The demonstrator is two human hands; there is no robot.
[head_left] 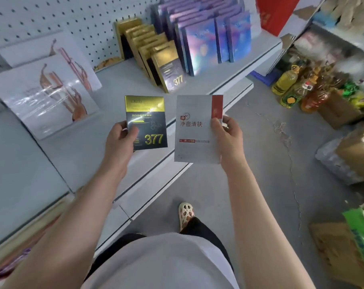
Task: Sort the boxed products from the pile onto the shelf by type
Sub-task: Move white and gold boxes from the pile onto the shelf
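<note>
My left hand (119, 140) grips a black and gold box marked 377 (148, 126) by its left edge. My right hand (227, 136) holds a white box with a red corner and red lettering (194, 138) by its right edge. Both boxes hang upright over the front of the grey shelf (114, 88). On the shelf behind them stands a row of matching black and gold 377 boxes (156, 57). To its right are rows of purple-blue boxes (206, 34). Two large white boxes with a pink splash picture (45, 88) lean at the left.
Bottles of cooking oil (289, 88) and cardboard cartons (347, 159) stand on the concrete floor at the right. A red box (274, 13) is at the top right. A pegboard wall (62, 15) backs the shelf. My sandalled foot (185, 213) is below.
</note>
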